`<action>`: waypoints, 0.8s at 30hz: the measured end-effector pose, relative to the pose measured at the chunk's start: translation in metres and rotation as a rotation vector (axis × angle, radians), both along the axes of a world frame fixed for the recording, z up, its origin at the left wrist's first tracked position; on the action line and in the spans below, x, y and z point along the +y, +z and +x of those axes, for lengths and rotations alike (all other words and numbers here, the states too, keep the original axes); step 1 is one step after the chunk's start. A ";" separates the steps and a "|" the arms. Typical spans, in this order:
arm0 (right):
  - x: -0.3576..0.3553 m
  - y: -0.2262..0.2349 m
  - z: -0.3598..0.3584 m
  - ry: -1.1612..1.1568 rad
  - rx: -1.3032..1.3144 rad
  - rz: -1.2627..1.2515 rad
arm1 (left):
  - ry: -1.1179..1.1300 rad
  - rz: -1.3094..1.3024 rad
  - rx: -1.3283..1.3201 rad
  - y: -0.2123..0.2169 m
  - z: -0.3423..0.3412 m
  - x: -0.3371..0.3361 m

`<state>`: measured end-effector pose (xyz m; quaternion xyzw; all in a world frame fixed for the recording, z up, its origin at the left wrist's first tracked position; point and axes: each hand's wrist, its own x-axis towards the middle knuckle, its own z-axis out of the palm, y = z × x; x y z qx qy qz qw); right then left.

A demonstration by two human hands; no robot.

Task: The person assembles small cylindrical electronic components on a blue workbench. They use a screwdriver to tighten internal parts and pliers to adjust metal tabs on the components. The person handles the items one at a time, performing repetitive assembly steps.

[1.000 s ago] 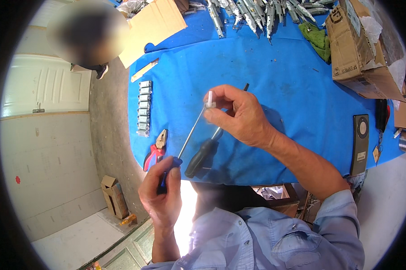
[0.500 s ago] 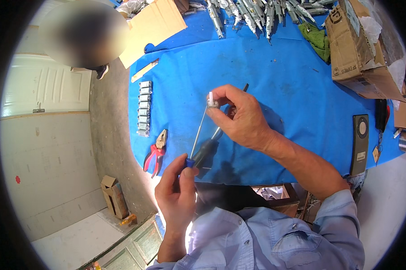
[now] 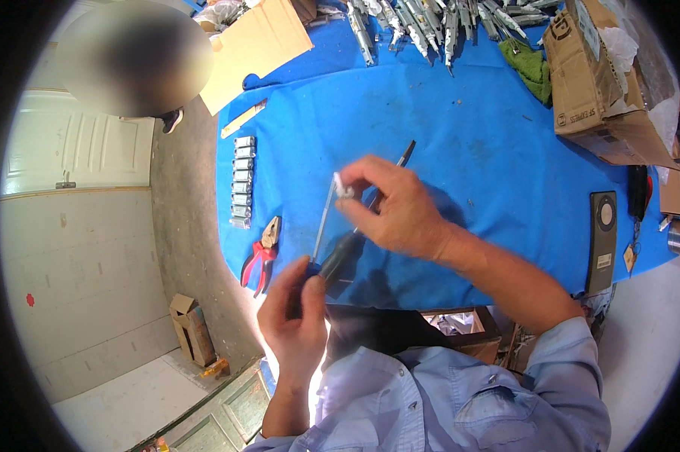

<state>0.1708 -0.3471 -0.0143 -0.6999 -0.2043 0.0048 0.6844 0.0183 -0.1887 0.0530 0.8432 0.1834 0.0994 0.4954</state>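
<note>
The left hand point(image 3: 298, 316) is closed around the blue handle of a thin screwdriver point(image 3: 323, 218), whose shaft runs up toward 12 o'clock, tilted slightly right, to a small silver part point(image 3: 343, 186) pinched in the fingertips of the right hand point(image 3: 400, 211). So the long axis runs from the left hand, near the body, to the right hand farther out over the blue table point(image 3: 490, 151); the right hand is the one at the tip. A second screwdriver point(image 3: 355, 241), black-handled, lies on the cloth under the right hand, pointing toward 1 o'clock, and it is hard to tell whether the palm touches it. At 9 o'clock of the hands lies one pair of red pliers point(image 3: 261, 252), and beyond it a row of about seven silver sockets point(image 3: 242, 181). A pile of metal parts point(image 3: 430, 22), too many to count, sits at 12 o'clock, one cardboard box point(image 3: 588, 90) at 2 o'clock, and one dark flat device point(image 3: 602, 241) at 3 o'clock.
</note>
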 end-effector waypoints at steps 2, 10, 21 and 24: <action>0.001 0.005 -0.006 0.020 0.100 0.033 | 0.060 -0.095 -0.032 0.006 0.010 0.000; -0.003 0.005 0.004 -0.069 0.039 0.012 | 0.071 -0.046 0.026 -0.007 0.050 0.029; -0.014 -0.003 0.029 -0.254 0.230 0.249 | -0.318 0.770 -0.261 -0.025 0.151 0.010; -0.015 -0.001 0.027 -0.283 0.340 0.285 | -0.515 0.634 -0.296 0.013 0.151 -0.023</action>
